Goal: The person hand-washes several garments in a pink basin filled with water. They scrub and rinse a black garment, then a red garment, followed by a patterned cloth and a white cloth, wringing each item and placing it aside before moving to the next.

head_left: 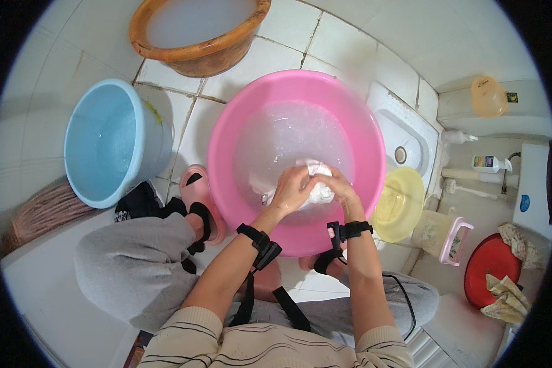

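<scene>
A large pink plastic basin (364, 147) of cloudy water stands on the floor between my feet. Over its near half, my left hand (290, 188) and my right hand (340, 185) grip a wet white cloth (321, 193) together, the fingers meeting on top of it. Part of the cloth trails to the left, under my left hand, where a small metal piece (264, 199) shows. The cloth's lower part is partly hidden by my hands and the water. A black strap with a device sits on each of my wrists.
Left of the basin stands a light blue bucket (140, 138) holding water. A wooden tub (221, 53) with cloudy water is beyond. To the right are a yellow basin (407, 225), a squat toilet (425, 138) and a pink-handled container (460, 237). Black cloth (140, 202) lies by my left foot.
</scene>
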### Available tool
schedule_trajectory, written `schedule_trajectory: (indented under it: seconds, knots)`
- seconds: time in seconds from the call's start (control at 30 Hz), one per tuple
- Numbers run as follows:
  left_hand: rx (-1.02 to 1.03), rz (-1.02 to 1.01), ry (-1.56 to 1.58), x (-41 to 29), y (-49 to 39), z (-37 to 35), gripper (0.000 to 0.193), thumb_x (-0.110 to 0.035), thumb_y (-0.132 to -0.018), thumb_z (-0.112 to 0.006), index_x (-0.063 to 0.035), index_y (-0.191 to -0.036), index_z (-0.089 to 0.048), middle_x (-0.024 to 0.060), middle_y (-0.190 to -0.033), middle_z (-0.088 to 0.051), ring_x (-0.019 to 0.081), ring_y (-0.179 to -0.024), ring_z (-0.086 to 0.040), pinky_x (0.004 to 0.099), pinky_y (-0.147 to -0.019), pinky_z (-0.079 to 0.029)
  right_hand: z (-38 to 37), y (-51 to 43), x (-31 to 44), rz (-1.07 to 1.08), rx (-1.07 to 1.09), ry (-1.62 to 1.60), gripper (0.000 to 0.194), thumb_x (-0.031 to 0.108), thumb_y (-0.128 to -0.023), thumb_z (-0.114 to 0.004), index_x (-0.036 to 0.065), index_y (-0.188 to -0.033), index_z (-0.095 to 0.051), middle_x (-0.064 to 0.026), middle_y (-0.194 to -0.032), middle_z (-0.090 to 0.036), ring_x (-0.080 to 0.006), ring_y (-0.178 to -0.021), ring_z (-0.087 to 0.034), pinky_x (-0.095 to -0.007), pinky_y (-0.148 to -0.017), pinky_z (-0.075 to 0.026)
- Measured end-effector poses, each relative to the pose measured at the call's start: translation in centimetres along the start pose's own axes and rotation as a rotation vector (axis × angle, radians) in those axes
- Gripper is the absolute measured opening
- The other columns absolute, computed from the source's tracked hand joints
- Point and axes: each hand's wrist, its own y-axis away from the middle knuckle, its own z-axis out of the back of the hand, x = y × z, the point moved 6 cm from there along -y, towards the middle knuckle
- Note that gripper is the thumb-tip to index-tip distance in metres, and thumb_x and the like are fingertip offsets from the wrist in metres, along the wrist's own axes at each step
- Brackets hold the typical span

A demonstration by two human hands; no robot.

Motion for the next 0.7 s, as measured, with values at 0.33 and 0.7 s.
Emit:
schedule_trajectory:
  seconds: [0.33,0.7]
  knots:
    - [-0.494,0.536,0.353,3.0,-0.6,6.2,0.025,-0.027,-0.085,-0.061,-0.005,-0.095,-0.064,0.0106,-0.084,-0.065,0.0207,-0.079,-0.06,0.0335,-0.072,-0.047,-5.2,20.3,20.8,0.872,-0.257,-0.146,0.039,0.01,-0.084,-0.064,0.0,-0.119,-0.05,-0.0076,-0.104,-0.06,-0.0153,-0.091,-0.06,-0.0281,-0.076,-0.05]
    - [-0.102,0.256,0.388,-1.0,-1.1,6.4,0.06,-0.054,-0.092,-0.034,-0.0047,-0.116,-0.058,0.0157,-0.116,-0.059,0.0286,-0.114,-0.052,0.0378,-0.096,-0.037,-8.0,40.7,35.5,1.279,-0.543,-0.074,0.042,0.02,-0.086,-0.061,0.003,-0.123,-0.05,-0.012,-0.116,-0.057,-0.0254,-0.105,-0.057,-0.0438,-0.089,-0.049]
